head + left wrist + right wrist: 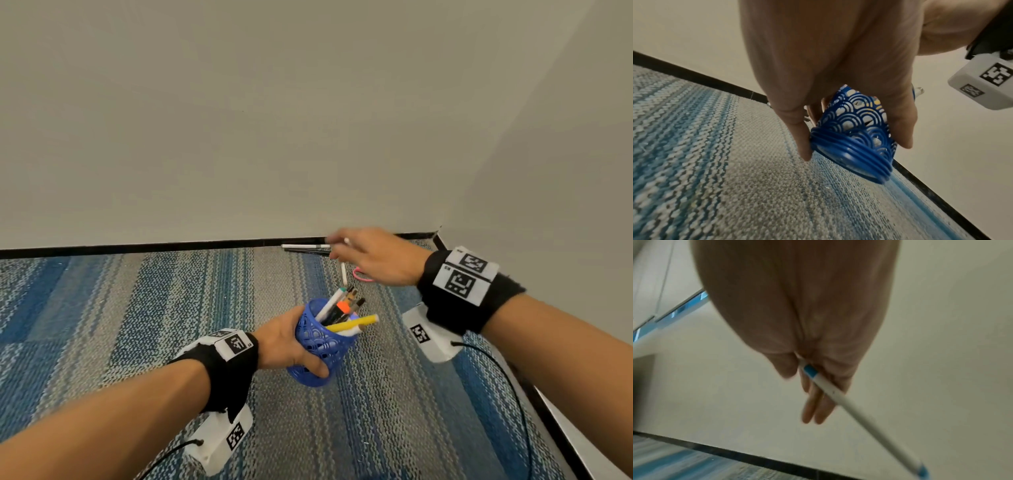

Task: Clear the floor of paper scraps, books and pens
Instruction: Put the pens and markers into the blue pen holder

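Striped blue-grey carpet floor [137,308], beige wall corner. White pen [838,396] pinched in right hand [373,257] above blue lattice pen holder [323,342], full of pens, gripped by left hand [287,342]. More pens [305,248] lie by baseboard.

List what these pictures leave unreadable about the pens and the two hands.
- Head view: the right hand is motion-blurred, so its grip on the white pen is unclear.
- Head view: that hand covers part of the pens by the baseboard; their count is unknown.
- Left wrist view: the left hand hides most of the blue pen holder and its contents.
- Right wrist view: the pen's tip is blurred.
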A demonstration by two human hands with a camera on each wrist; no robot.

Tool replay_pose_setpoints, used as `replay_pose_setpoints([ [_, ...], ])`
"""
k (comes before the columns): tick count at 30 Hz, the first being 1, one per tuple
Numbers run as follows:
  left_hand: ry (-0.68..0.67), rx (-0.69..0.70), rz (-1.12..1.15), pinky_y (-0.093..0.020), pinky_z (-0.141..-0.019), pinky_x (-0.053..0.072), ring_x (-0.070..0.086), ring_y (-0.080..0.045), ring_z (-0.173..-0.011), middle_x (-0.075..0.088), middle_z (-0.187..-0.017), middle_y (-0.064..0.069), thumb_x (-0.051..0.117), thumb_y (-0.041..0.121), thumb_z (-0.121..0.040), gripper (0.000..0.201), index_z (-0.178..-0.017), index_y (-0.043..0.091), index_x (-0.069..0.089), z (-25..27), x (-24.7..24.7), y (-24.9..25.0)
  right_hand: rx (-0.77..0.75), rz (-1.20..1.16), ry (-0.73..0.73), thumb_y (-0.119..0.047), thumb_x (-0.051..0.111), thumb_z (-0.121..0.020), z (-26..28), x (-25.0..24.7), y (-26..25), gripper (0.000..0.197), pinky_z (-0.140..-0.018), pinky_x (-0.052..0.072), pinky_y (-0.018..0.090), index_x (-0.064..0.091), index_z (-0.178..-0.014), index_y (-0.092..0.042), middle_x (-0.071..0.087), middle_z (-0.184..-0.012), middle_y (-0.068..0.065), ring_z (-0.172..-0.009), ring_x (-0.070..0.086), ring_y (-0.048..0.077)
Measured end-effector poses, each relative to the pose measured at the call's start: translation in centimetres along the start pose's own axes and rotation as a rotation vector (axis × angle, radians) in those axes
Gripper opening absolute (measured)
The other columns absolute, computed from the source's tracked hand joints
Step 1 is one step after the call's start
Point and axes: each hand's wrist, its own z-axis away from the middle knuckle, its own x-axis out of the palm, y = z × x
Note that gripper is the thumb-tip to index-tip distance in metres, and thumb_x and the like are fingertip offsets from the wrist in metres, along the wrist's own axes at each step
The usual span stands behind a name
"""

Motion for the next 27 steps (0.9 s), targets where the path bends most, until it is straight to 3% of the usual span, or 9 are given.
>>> replay_pose_setpoints([
  [4,0.010,-0.032,0.179,-0.035,-0.097,0.052,0.067,-0.018,-0.097,0.071,-0.110,-0.006,0.083,-0.007,-0.065,0.063,-0.119,0.012,0.057,0.0,0.0,0.7,0.005,0.185,0.239,-0.038,0.035,-0.101,0.3,-0.8,1.0,0.036,-0.071,0.041,0.032,0.042,-0.126,-0.013,0.052,-0.070,-0.007,-0.073,0.051,0.020],
  [8,0.043,-0.110,0.196,-0.044,-0.097,0.052,0.068,-0.027,-0.101,0.073,-0.108,-0.010,0.090,0.017,-0.040,0.081,-0.115,0.009,0.060,-0.5,-0.3,0.3,0.030,0.301,-0.029,-0.011,0.043,-0.094,0.0,0.4,0.8,0.014,-0.068,0.035,0.031,0.048,-0.104,-0.003,0.051,-0.087,0.009,-0.083,0.053,0.030],
  [10,0.026,-0.137,0.132,-0.043,-0.095,0.053,0.069,-0.026,-0.097,0.074,-0.103,-0.008,0.087,0.025,-0.032,0.071,-0.099,0.014,0.066,-0.7,-0.3,0.1,-0.047,0.433,-0.143,-0.019,0.049,-0.095,0.1,1.7,0.1,0.021,-0.070,0.037,0.031,0.061,-0.107,-0.007,0.062,-0.098,0.016,-0.091,0.059,0.033],
  [14,-0.096,-0.146,0.026,-0.041,-0.092,0.055,0.068,-0.021,-0.093,0.073,-0.106,-0.008,0.090,0.016,-0.045,0.056,-0.096,0.016,0.067,-0.4,-0.3,0.4,-0.175,0.690,-0.211,-0.033,0.053,-0.092,0.4,5.2,-1.3,0.028,-0.064,0.037,0.030,0.069,-0.110,-0.020,0.066,-0.103,0.010,-0.094,0.064,0.029],
  [18,-0.109,-0.127,-0.071,-0.032,-0.091,0.054,0.068,-0.019,-0.102,0.071,-0.112,-0.002,0.088,0.002,-0.060,0.064,-0.116,0.014,0.059,-0.5,-0.7,-0.2,-0.342,0.330,-0.347,-0.011,0.060,-0.082,-1.0,6.8,-0.4,0.026,-0.081,0.046,0.032,0.070,-0.106,-0.012,0.058,-0.107,0.010,-0.098,0.056,0.025],
  [21,0.025,-0.135,-0.040,-0.041,-0.097,0.052,0.068,-0.019,-0.102,0.071,-0.110,0.000,0.091,0.005,-0.053,0.076,-0.120,0.018,0.056,-0.9,-1.8,-1.8,-0.243,0.000,-0.091,-0.012,0.064,-0.080,-3.2,6.8,1.9,0.021,-0.078,0.045,0.023,0.075,-0.097,-0.014,0.062,-0.094,0.000,-0.085,0.059,0.013],
  [23,0.175,-0.151,-0.045,-0.042,-0.095,0.052,0.068,-0.018,-0.100,0.070,-0.109,0.005,0.094,0.028,-0.038,0.094,-0.122,0.026,0.051,-1.4,-3.0,-3.3,-0.127,-0.120,0.154,-0.011,0.063,-0.081,-5.5,6.8,4.2,0.016,-0.078,0.046,0.024,0.074,-0.092,-0.014,0.063,-0.090,0.000,-0.081,0.059,0.011],
  [25,0.293,-0.170,-0.125,-0.036,-0.091,0.053,0.066,-0.016,-0.098,0.068,-0.108,0.009,0.091,0.042,-0.036,0.098,-0.122,0.031,0.047,-1.6,-4.4,-4.0,-0.009,-0.093,0.326,-0.011,0.060,-0.083,-8.5,7.2,6.7,0.020,-0.086,0.047,0.032,0.070,-0.101,-0.012,0.064,-0.100,0.007,-0.090,0.060,0.019],
  [27,0.386,-0.196,-0.213,-0.029,-0.082,0.049,0.062,-0.016,-0.093,0.063,-0.104,0.011,0.091,0.041,-0.049,0.088,-0.121,0.035,0.041,-1.5,-5.5,-4.5,0.115,0.062,0.281,-0.017,0.058,-0.087,-11.5,8.3,8.9,0.035,-0.093,0.045,0.037,0.058,-0.121,-0.012,0.057,-0.120,0.010,-0.109,0.055,0.027],
])
